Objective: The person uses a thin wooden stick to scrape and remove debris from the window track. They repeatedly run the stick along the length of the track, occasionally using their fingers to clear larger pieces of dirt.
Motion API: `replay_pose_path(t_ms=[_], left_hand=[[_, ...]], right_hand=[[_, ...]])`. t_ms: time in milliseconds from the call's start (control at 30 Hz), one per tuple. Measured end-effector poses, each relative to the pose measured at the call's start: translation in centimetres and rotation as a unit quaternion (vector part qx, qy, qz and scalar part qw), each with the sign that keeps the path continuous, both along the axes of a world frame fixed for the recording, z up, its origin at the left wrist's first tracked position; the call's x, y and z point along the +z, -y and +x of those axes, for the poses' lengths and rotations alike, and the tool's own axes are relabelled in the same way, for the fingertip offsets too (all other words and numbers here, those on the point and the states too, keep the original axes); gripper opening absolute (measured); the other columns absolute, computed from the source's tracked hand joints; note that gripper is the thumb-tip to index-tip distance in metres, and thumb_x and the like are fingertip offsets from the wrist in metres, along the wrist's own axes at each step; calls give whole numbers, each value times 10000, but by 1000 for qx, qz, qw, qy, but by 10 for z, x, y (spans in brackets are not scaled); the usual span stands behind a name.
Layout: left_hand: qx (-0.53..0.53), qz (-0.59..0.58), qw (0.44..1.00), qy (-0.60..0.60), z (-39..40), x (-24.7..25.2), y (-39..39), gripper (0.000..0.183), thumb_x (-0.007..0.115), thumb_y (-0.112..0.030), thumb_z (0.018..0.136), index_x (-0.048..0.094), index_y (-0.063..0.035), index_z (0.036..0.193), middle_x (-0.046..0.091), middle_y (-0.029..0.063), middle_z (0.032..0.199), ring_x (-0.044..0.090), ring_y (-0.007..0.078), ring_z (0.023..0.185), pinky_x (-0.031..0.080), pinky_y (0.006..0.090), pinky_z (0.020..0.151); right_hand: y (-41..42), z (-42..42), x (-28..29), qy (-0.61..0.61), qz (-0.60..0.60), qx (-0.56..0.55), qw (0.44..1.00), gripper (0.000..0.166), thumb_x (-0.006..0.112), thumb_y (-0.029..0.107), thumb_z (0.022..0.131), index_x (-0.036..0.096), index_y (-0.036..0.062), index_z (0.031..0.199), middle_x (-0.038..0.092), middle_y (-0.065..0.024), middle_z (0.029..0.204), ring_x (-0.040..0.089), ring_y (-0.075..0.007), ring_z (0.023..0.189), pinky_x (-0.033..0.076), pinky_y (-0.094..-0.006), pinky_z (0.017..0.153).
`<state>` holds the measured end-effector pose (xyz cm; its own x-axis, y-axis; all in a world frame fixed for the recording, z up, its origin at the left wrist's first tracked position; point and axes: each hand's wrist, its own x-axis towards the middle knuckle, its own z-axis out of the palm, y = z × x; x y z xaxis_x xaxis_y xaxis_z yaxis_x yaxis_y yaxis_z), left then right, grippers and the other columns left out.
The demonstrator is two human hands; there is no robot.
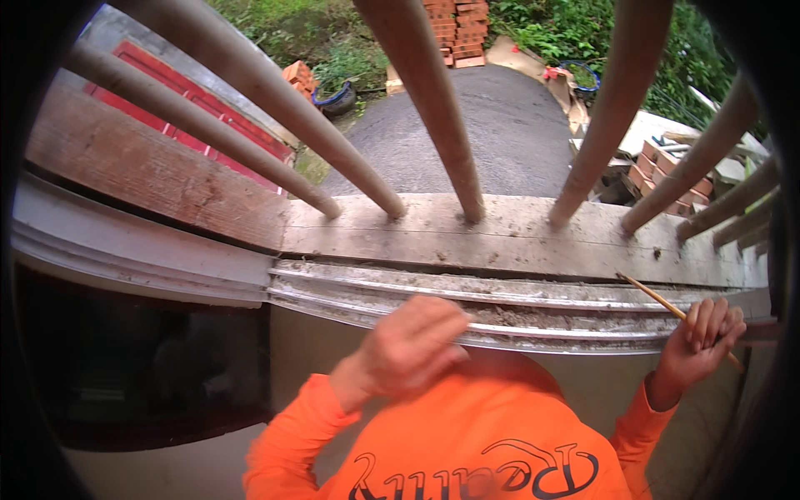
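Note:
My right hand (705, 340) is closed around a thin wooden stick (656, 297), whose pointed end reaches up and left over the wooden window sill (519, 240). Below that sill runs a metal sliding-window track (562, 331) with grey dirt and debris lying in its grooves. My left hand (409, 347) is at the track's near edge, fingers bent and pointing right, slightly blurred; whether it touches the track or holds anything cannot be told.
Round upright bars (447, 119) stand along the sill. A dark glass pane (144, 362) is at the left, beside a wooden frame post (156, 175). Outside are a paved path (462, 137), stacked bricks (469, 31), plants and a red door (206, 119).

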<state>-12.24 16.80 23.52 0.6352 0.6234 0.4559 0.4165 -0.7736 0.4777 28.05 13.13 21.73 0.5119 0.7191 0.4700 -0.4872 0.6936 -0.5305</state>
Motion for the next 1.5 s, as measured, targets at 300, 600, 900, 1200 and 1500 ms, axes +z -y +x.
replay_pose_path(t_ms=[300, 600, 900, 1200, 1500], left_hand=[[-131, 133, 933, -307, -11, 62, -55, 551, 587, -129, 874, 649, -339, 1379, 498, 82, 1514, 521, 338, 1274, 417, 484, 1067], [-289, 0, 915, -281, 50, 44, -101, 465, 719, -253, 895, 682, -353, 1348, 378, 94, 1621, 396, 415, 1391, 333, 576, 1136], [-311, -46, 939, -138, 51, 20, -107, 297, 805, -182, 795, 801, -241, 1086, 577, 84, 1429, 455, 370, 1320, 365, 541, 1072], [-243, 120, 960, -76, 68, 20, -94, 236, 771, -92, 724, 743, -83, 959, 652, 93, 1202, 588, 318, 1176, 446, 462, 952], [-140, 244, 951, -131, 64, 51, -106, 376, 728, -23, 748, 768, -86, 1117, 568, 165, 1442, 533, 354, 1294, 484, 440, 1043]], right_hand=[[0, -10, 2, -4, 10, -21, 1000, 339, 392, 315, 1149, 374, 135, 862, 325, 32, 654, 298, -54, 500, 280, -215, 501], [-2, -16, 4, 12, 10, -58, 998, 357, 397, 335, 1145, 363, 147, 844, 306, 47, 631, 285, -47, 483, 282, -202, 469], [-2, -21, 4, 5, 7, -89, 996, 355, 409, 354, 1141, 386, 138, 860, 305, 47, 631, 264, -42, 477, 271, -203, 448], [-3, -20, 3, -2, 4, -91, 996, 350, 404, 342, 1143, 380, 144, 856, 305, 49, 632, 259, -40, 476, 267, -204, 449], [-3, -18, 5, 3, 3, -85, 996, 352, 398, 334, 1145, 366, 139, 853, 304, 45, 631, 261, -43, 472, 278, -206, 444]])
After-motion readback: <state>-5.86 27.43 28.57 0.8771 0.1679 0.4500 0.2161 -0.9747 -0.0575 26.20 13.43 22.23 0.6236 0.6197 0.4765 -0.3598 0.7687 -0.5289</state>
